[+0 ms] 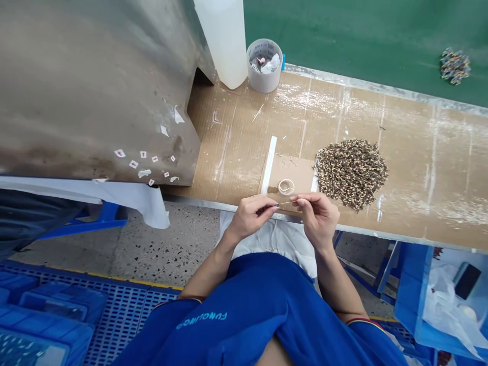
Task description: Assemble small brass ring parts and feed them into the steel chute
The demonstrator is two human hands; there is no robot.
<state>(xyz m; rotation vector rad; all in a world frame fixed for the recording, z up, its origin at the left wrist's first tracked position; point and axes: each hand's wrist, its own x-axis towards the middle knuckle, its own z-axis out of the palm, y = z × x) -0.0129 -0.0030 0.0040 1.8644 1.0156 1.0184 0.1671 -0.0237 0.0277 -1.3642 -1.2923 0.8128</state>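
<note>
My left hand [251, 217] and my right hand [318, 218] meet at the front edge of a cardboard-covered bench [419, 152]. Their fingertips pinch a thin gold-coloured wire [286, 203] between them, with a small dark tip at its left end. Just beyond the wire, a small roll of clear tape [285, 187] lies on a cardboard square [295, 173]. A white strip [269, 165] runs along that square's left side. To the right of my right hand sits a heap of small mottled brown-and-cream components [351, 174].
A grey metal cabinet [87, 86] with small stickers stands at the left. Behind the bench are a white plastic bottle [224, 35], a grey cup of scraps [264, 66], and a green board [362, 35] bearing a small heap [455, 66]. Blue crates [423, 300] sit below.
</note>
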